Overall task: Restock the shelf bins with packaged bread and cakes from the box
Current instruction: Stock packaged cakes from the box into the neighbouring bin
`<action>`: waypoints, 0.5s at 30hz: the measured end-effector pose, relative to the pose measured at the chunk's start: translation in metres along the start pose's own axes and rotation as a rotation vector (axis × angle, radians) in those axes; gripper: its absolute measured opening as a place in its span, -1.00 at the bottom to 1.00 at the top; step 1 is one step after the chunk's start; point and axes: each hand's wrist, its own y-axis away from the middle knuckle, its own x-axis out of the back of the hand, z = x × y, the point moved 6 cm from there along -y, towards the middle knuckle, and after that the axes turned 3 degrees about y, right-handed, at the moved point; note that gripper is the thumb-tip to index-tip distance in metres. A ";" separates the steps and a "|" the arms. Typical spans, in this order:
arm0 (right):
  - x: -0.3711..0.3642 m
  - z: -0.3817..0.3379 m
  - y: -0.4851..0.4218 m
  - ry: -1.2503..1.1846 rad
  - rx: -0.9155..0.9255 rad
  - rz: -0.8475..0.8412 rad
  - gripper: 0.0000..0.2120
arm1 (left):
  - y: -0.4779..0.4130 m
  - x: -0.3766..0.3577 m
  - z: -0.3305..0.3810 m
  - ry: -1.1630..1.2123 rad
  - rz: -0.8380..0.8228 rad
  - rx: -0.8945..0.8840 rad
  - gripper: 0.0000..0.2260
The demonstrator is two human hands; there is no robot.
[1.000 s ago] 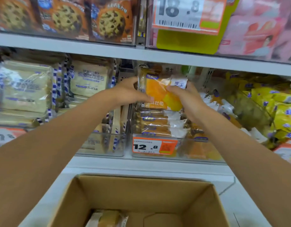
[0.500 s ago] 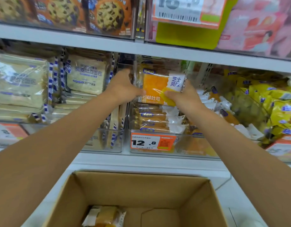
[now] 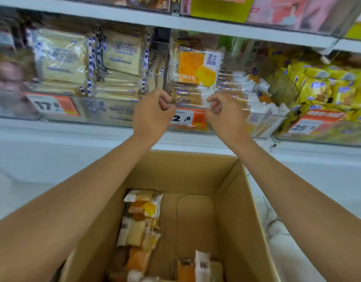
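View from a head camera, looking down and forward in a shop aisle.

Nearest, at 6 o'clock, an open cardboard box (image 3: 242, 200) fills the lower frame. A row of orange and cream wrapped bread packs (image 3: 142, 220) lies along its left side, the row's long axis running from 6 to 12 o'clock. More packs (image 3: 198, 267) sit at the bottom edge, toward 5 o'clock.

2 bare forearms reach over the box. The left hand (image 3: 153, 115) and right hand (image 3: 224, 117) hang side by side in the air, a little apart. Each has loosely curled fingers and seems to hold nothing.

Just beyond them is a clear shelf bin (image 3: 263, 125) with a price tag (image 3: 188, 118) reading 12.8. At 12 o'clock from the hands an orange bread pack (image 3: 195, 68) stands upright on a flat stack in that bin, touched by neither hand.

The next pick likely means going back toward 6 o'clock and down into the box. The row of packs lies under the left forearm, so the left hand looks nearer to it.
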 end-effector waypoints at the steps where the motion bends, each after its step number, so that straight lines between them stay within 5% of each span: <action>1: -0.008 0.001 0.020 -0.008 -0.001 -0.053 -0.82 | 0.019 -0.002 -0.011 -0.005 -0.030 0.027 -0.91; 9: -0.112 0.084 0.207 0.106 -0.281 -0.809 -0.71 | 0.165 -0.015 -0.161 -0.101 -0.332 0.509 -0.71; 15: -0.165 0.154 0.274 -0.028 -0.612 -0.890 -0.66 | 0.209 -0.041 -0.260 -0.079 -0.388 0.685 -0.51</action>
